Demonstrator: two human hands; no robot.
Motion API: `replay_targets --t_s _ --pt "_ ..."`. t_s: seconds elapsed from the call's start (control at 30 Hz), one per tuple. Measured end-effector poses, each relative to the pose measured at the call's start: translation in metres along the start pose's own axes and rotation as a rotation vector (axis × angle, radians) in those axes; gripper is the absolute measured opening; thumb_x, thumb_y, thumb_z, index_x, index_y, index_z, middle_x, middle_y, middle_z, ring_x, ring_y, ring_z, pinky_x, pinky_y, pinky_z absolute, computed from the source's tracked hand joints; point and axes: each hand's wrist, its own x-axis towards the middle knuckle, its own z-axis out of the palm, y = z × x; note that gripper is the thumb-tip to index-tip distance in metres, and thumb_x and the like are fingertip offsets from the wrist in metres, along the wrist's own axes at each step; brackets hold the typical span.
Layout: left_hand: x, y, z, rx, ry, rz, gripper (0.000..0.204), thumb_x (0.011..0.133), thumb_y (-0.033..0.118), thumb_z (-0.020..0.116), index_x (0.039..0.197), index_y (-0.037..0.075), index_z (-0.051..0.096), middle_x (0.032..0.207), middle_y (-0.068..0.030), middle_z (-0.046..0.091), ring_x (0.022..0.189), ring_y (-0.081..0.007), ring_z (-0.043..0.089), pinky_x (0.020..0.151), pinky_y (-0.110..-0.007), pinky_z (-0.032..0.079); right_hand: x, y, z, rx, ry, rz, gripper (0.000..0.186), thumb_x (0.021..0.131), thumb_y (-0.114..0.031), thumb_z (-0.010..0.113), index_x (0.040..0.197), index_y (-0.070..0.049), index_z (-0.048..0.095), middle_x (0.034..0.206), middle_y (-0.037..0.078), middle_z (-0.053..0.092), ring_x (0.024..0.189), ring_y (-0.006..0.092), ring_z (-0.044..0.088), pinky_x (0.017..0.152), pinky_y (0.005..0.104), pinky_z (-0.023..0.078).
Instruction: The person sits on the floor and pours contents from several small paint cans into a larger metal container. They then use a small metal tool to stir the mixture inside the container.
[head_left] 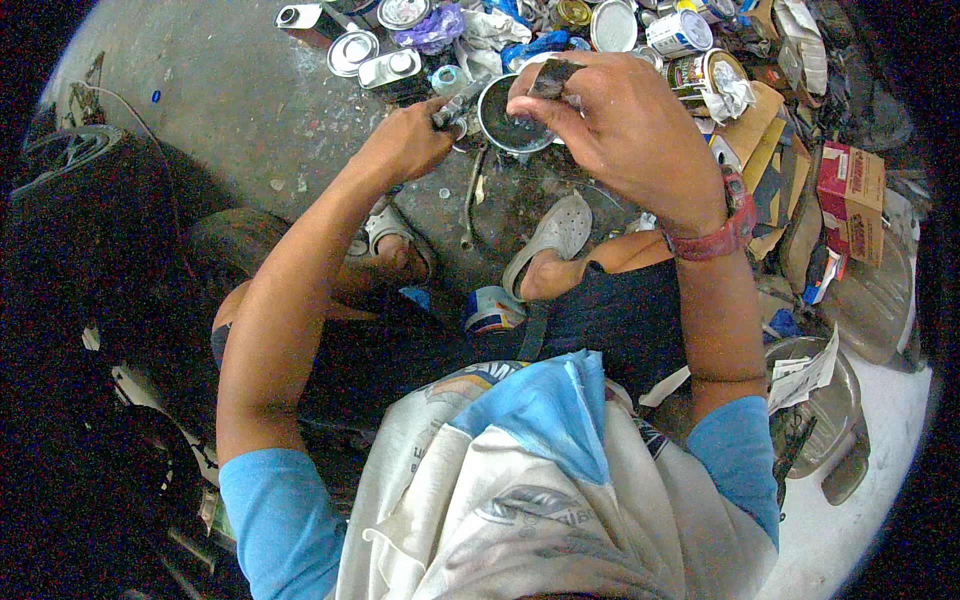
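With a dark flat piece (553,78) pinched in the nearly closed right hand (635,130) above the open can (489,122), upper centre of the frame, and a greyish object (455,108) gripped in the curled left hand (412,140), best work slowly, low over the can.

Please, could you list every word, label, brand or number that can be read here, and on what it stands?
I won't copy wording or brands, but print stands on these:
Red-and-brown rectangular cardboard box: lettering on its sides.
White cloth shirt with blue sleeves: emblem and lettering, partly folded.
White-and-blue round can: label too small to read.
White paper sheets: too blurred to read.
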Motion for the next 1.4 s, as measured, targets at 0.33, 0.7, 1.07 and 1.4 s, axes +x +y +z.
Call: replay_targets --t_s 0.33,0.7,1.07,1.4 --pt "-0.004 -0.003 -0.006 0.001 0.007 0.003 0.055 0.098 0.04 0.064 0.141 0.006 0.064 0.119 -0.0312 0.072 0.116 -0.0485 0.067 0.105 -0.054 0.052 0.005 -0.004 0.006 0.056 0.056 -0.004 0.039 0.1 -0.038 0.069 0.083 -0.003 0.068 0.082 0.019 0.068 0.081 0.0433 0.068 0.073 0.0534 0.054" --pt "-0.002 -0.005 -0.003 0.005 0.014 0.014 0.052 0.097 0.036 0.063 0.142 0.008 0.064 0.12 -0.0303 0.072 0.116 -0.048 0.068 0.104 -0.054 0.052 0.007 -0.006 0.012 0.079 0.146 -0.074 0.037 0.099 -0.037 0.069 0.085 -0.003 0.069 0.082 0.02 0.068 0.083 0.0433 0.068 0.074 0.0532 0.054" --pt "0.0 -0.005 -0.001 -0.001 -0.004 -0.036 0.054 0.098 0.04 0.064 0.14 0.006 0.065 0.121 -0.0302 0.072 0.116 -0.048 0.068 0.104 -0.053 0.052 0.002 -0.002 0.01 0.011 0.081 -0.036 0.033 0.097 -0.037 0.072 0.093 -0.004 0.074 0.088 0.019 0.072 0.085 0.0425 0.069 0.076 0.0522 0.055" --pt "-0.002 -0.004 -0.008 0.002 0.017 0.002 0.054 0.097 0.04 0.064 0.139 0.005 0.066 0.122 -0.0299 0.072 0.117 -0.0473 0.068 0.104 -0.053 0.052 0.01 -0.002 0.01 0.031 0.044 -0.021 0.034 0.099 -0.037 0.069 0.094 -0.003 0.074 0.09 0.019 0.072 0.087 0.0429 0.07 0.076 0.0524 0.056"
